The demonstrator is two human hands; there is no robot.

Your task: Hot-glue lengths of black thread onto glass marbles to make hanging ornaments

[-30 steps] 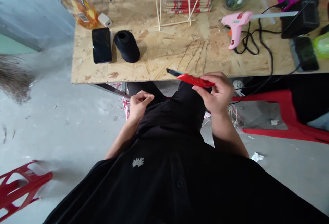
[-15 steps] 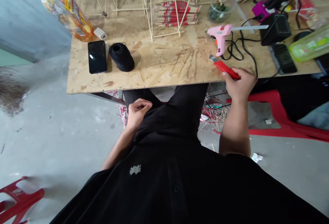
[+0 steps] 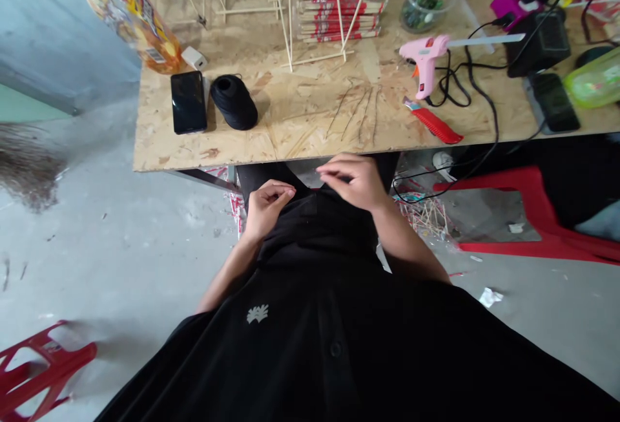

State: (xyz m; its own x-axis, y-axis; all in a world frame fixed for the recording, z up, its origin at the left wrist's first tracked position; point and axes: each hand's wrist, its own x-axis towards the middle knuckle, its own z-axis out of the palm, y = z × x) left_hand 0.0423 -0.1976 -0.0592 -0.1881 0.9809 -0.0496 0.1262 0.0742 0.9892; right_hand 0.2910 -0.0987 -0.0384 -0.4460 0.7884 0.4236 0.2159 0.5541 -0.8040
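My left hand (image 3: 266, 207) is over my lap, thumb and fingertips pinched together. Anything between them is too small to make out. Facing it, my right hand (image 3: 353, 179) hangs just below the table's front edge, its fingers curved with a gap to the thumb and nothing visible in them. A red utility knife (image 3: 436, 125) lies on the wooden table (image 3: 290, 131) near that edge, blade pointing up and left. Several thin dark strands of thread (image 3: 361, 112) lie side by side left of it. A black spool of thread (image 3: 235, 102) rests farther left.
A pink glue gun (image 3: 425, 63) with a cable lies behind the knife. Stick frames (image 3: 290, 28) and red-wrapped chopsticks (image 3: 339, 18) occupy the back. Phones (image 3: 188, 102) lie at both sides. Red stools (image 3: 526, 215) stand on the littered floor.
My right hand has let go of the utility knife on the table and moved left over my lap, close to my left hand. My left hand stays pinched. The view has shifted slightly.
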